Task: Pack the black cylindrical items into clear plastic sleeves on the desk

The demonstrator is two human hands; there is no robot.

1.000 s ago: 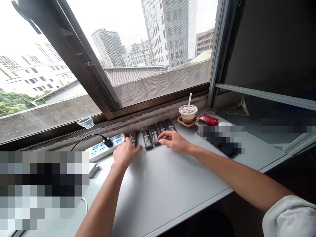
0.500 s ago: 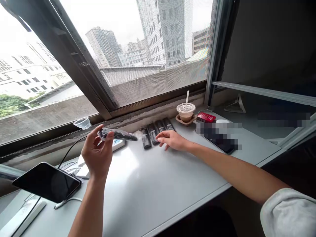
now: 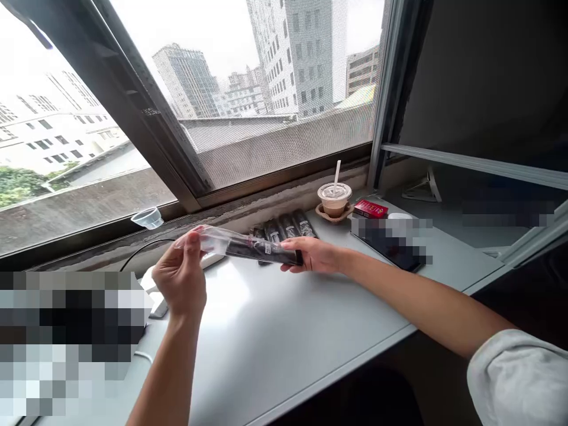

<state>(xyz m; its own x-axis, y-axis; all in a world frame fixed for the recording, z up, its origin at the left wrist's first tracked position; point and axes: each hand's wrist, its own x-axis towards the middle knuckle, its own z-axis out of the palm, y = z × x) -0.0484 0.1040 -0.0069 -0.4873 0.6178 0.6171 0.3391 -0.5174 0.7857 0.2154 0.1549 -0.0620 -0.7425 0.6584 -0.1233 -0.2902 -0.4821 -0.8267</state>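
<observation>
Both hands hold a long clear plastic packet level above the white desk, with a dark item inside and a small white label. My left hand pinches its empty clear end. My right hand grips the dark far end between thumb and fingers. Just behind the packet, several similar dark packets lie side by side against the window sill, partly hidden by it.
A white power strip lies mostly hidden behind my left hand. Further right stand an iced coffee cup in a holder and a red box, beside a dark phone. A small plastic cup sits on the window ledge.
My right hand has come up to take the packet's dark end. The packet has moved right and now spans both hands, instead of being held by my left hand alone.
</observation>
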